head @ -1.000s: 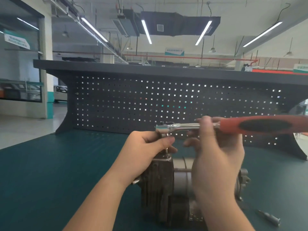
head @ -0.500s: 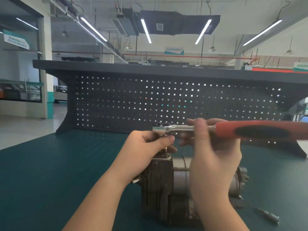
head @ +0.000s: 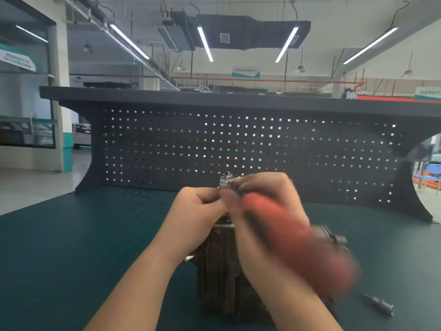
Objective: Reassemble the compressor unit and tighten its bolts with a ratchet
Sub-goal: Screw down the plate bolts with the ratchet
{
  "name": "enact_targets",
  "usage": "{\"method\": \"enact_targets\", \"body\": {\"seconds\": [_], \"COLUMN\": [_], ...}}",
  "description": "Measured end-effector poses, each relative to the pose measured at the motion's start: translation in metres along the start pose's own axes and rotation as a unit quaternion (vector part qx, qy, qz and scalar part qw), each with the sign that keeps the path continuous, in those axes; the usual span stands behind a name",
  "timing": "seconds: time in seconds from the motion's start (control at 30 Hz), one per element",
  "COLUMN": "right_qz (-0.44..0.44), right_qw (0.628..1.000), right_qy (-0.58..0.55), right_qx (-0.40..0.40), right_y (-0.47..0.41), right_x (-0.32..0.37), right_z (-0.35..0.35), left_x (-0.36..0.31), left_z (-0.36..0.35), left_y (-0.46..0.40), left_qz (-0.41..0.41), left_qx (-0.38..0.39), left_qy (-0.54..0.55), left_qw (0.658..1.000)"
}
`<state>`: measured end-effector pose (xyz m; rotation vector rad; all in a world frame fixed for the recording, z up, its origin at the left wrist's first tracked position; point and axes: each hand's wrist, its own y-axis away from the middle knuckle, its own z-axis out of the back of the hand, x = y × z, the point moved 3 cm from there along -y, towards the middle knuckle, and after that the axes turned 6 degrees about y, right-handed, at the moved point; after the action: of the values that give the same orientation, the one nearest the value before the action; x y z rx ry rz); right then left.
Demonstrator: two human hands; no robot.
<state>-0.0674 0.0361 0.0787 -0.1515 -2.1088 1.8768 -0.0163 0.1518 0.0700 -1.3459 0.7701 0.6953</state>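
- The right hand (head: 260, 194) has its fingers curled round the metal neck of the ratchet (head: 281, 225), close to the tool's head.
- The ratchet's red and black handle slants down to the right, towards the camera; it is smeared by motion blur, so its outline is hard to read.
- The ratchet's metal head (head: 226, 181) sits above the top of the compressor unit (head: 222, 268).
- The left hand (head: 198, 211) is just beside the right one, fingers curled and pinching at something small under the ratchet head; what it pinches is hidden by the fingers.
- The compressor unit stands on the desk (head: 71, 247), directly below both hands, its dark ribbed body partly covered by the wrists.
- A small metal bit (head: 379, 304) lies on the desk to the right of the unit, apart from it.
- A dark pegboard panel (head: 238, 144) rises at the back edge of the desk.
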Motion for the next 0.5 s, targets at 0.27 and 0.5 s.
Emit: {"method": "enact_targets", "body": {"seconds": [0.27,0.5], "right_qz": [-0.271,0.033], "right_qw": [0.939,0.980], "right_qy": [-0.111,0.193], "right_qx": [-0.182,0.036], "right_y": [-0.005,-0.002], "right_x": [-0.029,0.004], "right_z": [0.022,0.002], "left_x": [0.001,-0.001], "left_z": [-0.003,-0.001], "left_y": [0.001,0.004], "left_qz": [0.005,0.004], "left_qx": [0.002,-0.011], "left_qy": [0.001,-0.005], "left_qw": [1.000,1.000]}}
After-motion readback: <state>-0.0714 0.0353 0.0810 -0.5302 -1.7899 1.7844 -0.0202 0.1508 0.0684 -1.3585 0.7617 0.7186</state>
